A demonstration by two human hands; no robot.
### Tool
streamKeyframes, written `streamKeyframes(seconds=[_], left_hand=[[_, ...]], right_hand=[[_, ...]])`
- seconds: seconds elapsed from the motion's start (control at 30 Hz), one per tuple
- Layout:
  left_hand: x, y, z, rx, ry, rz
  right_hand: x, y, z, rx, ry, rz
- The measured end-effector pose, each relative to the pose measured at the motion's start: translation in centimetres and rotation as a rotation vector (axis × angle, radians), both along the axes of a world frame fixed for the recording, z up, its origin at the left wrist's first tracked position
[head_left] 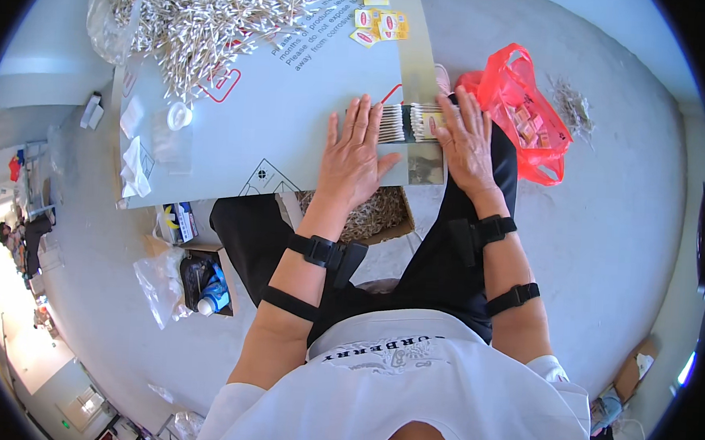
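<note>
My left hand [352, 158] lies flat on the table sheet, fingers stretched forward, its index-finger side against a short row of cotton swabs [391, 124]. To the right of that row, past a narrow dark gap, a second set of swabs with a yellow-and-white label card [429, 125] sits at the table's right edge. My right hand [469, 146] rests along the outer end of this set, palm down with fingers extended. Its palm and fingers hide part of the card. Neither hand grips anything.
A big heap of loose swabs [195, 20] covers the far left. Several yellow label cards [383, 24] lie at the far right. A red plastic bag [543, 162] with small packs stands beside the table. Below its front edge is a cardboard box [407, 215] of swabs.
</note>
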State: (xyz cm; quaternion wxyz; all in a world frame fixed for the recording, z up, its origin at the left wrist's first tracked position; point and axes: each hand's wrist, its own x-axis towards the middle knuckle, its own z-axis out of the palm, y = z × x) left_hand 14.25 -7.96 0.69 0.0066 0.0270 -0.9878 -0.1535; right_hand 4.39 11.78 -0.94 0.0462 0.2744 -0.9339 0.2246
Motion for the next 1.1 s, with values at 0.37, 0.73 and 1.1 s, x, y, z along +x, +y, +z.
streamKeyframes(seconds=[0.37,0.73,1.1], left_hand=[[-1.5,2.5,0.2,0.038,0.023,-0.054],[-3.1,3.3,-0.8,0.725,0.438,0.236],[-5.3,6.7,-1.9,1.102,0.528,0.311]], right_hand=[[-0.2,-0.2,-0.8,-0.134,-0.193,0.092],[-1.8,0.0,-2.3,-1.155,-0.783,-0.314],[-0.9,-1.9,-1.6,-1.047,-0.794,-0.276]])
